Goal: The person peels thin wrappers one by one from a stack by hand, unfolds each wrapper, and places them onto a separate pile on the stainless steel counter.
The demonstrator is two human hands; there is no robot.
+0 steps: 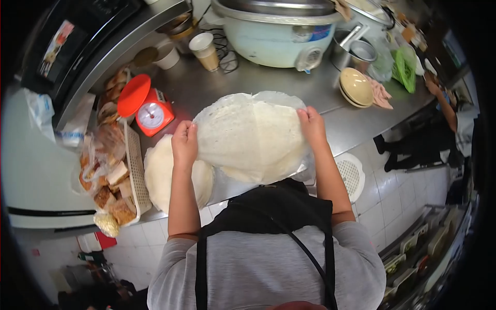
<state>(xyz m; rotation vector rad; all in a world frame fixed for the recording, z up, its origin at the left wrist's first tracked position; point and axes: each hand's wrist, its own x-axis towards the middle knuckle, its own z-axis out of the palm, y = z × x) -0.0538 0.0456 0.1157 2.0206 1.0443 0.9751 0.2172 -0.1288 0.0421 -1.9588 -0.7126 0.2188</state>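
My left hand (184, 140) pinches the left edge of a large, thin, pale round dough sheet (253, 134). On the opposite edge, my right hand (312, 127) grips the same sheet, so it is spread between both hands over the steel counter. A faint line runs down its middle, and a translucent rim shows around the far side. More pale round dough sheets (157, 170) lie on the counter at the left, partly hidden under my left forearm. What lies directly beneath the held sheet is mostly hidden.
A red dial scale (161, 120) and a cream basket (135, 170) with bread and bagged items stand left. Behind are a paper cup (205, 54) and a large pale-green cooker (274, 41). Yellow bowls (356, 87) sit at right; another person (434, 124) stands beyond.
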